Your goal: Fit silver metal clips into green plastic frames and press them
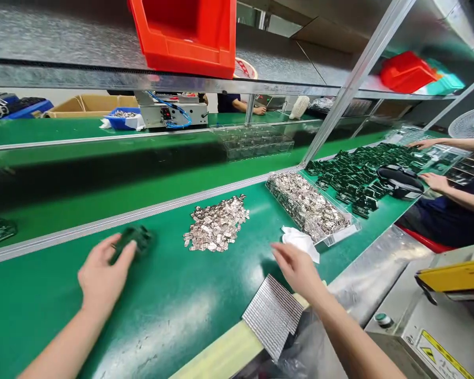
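Between the thumb and fingers of my left hand (105, 271) is a dark green circuit board (140, 241), blurred, over the left part of the green table. My right hand (296, 263) hovers at the right with fingers drawn together; whether something small is pinched there I cannot make out. Just below it, a sheet of silvery metal pieces in rows (273, 316) lies at the table's front edge on a pale yellow strip (225, 352). A loose pile of small silvery metal parts (217, 223) lies between my hands. Beside my right hand is a crumpled white paper (301, 242).
A clear tray (332, 241) full of metal parts stands right of the pile. Beyond it lie many green boards (351, 171), with another person's hands near them and a black pouch (401, 181). A red bin (189, 55) sits on the overhead shelf; a slanted metal post (339, 105) rises behind the tray.
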`<action>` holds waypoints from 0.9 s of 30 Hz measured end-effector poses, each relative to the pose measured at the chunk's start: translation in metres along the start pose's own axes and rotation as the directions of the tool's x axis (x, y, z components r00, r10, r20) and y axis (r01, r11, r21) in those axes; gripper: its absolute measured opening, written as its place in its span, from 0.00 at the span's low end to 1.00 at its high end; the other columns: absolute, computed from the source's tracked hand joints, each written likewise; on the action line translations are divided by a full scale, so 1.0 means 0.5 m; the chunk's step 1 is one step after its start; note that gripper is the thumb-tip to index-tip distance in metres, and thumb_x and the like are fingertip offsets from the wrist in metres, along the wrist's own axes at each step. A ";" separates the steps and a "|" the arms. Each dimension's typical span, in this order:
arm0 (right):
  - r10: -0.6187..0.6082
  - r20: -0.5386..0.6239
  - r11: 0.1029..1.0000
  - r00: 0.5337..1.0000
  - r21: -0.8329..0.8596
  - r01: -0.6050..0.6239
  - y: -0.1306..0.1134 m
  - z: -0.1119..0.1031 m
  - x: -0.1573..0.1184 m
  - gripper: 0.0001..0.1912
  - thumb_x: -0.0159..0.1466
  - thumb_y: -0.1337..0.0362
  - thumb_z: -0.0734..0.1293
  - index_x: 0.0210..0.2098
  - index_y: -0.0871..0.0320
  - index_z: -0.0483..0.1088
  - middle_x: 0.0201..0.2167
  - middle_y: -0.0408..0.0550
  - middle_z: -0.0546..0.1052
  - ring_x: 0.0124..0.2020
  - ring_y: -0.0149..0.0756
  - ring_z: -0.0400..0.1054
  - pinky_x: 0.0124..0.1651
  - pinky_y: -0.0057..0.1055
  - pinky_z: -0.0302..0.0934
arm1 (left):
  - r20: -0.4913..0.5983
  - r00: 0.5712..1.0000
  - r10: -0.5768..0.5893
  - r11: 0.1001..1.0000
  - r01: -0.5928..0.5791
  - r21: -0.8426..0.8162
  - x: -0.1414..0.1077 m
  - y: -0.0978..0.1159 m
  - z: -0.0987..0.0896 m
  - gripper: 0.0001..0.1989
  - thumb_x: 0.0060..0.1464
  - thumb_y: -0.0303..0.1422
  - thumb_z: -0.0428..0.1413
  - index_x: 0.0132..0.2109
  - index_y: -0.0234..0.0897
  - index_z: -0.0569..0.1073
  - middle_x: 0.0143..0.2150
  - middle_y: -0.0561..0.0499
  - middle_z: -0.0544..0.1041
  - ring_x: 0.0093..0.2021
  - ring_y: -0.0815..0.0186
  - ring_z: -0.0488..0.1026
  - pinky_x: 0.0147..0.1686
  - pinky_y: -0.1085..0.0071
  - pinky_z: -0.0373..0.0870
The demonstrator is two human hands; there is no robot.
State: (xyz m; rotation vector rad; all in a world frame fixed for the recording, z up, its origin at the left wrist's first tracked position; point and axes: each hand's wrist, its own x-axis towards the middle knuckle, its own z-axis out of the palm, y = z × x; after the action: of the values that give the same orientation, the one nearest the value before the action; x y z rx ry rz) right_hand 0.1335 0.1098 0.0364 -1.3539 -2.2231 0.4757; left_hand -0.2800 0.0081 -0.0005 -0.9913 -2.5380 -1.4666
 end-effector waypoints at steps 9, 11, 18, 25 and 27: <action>0.079 0.121 0.977 0.990 -0.205 -0.053 -0.019 0.119 0.240 0.10 0.67 0.72 0.62 0.42 0.61 0.75 0.42 0.57 0.72 0.39 0.45 0.70 0.42 0.33 0.61 | 0.414 0.881 0.229 0.971 -0.180 -0.156 -0.229 0.050 -0.058 0.22 0.49 0.47 0.60 0.51 0.51 0.69 0.58 0.49 0.74 0.55 0.50 0.74 0.56 0.49 0.71; 0.063 0.126 0.983 0.990 -0.178 -0.040 -0.014 0.117 0.223 0.10 0.66 0.73 0.61 0.37 0.61 0.74 0.41 0.57 0.72 0.40 0.45 0.70 0.43 0.33 0.60 | 0.500 0.834 0.234 0.971 -0.179 -0.156 -0.211 0.043 -0.052 0.32 0.47 0.47 0.62 0.58 0.52 0.64 0.63 0.46 0.69 0.57 0.47 0.72 0.54 0.47 0.72; 0.086 0.087 0.989 0.992 0.110 -0.096 0.034 0.068 0.129 0.07 0.62 0.69 0.62 0.30 0.58 0.70 0.31 0.49 0.74 0.33 0.40 0.70 0.38 0.31 0.63 | 0.740 0.550 0.388 0.898 -0.407 -0.169 -0.162 0.053 -0.036 0.52 0.41 0.43 0.67 0.69 0.52 0.49 0.68 0.43 0.61 0.64 0.45 0.63 0.58 0.49 0.66; 0.195 0.009 0.864 0.981 0.472 -0.176 0.066 0.043 0.023 0.07 0.55 0.63 0.62 0.22 0.55 0.60 0.36 0.52 0.76 0.33 0.39 0.73 0.31 0.30 0.66 | 0.748 0.538 0.389 0.880 -0.458 -0.129 -0.159 0.065 -0.017 0.41 0.45 0.43 0.64 0.65 0.47 0.58 0.58 0.44 0.72 0.57 0.48 0.70 0.55 0.51 0.70; 0.218 -0.018 0.834 0.976 0.522 -0.177 0.068 0.038 -0.005 0.07 0.54 0.63 0.62 0.22 0.54 0.58 0.31 0.50 0.76 0.34 0.40 0.73 0.31 0.30 0.65 | 0.698 0.586 0.411 0.889 -0.426 -0.166 -0.164 0.071 -0.008 0.35 0.44 0.43 0.64 0.59 0.46 0.64 0.56 0.45 0.72 0.55 0.50 0.72 0.53 0.53 0.72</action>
State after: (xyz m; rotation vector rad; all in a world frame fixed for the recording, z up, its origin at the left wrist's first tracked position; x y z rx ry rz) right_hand 0.1483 0.1221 0.0024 -1.2747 -1.7149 1.0003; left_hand -0.1965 -0.0242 0.0005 -2.3655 -2.3885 -1.0138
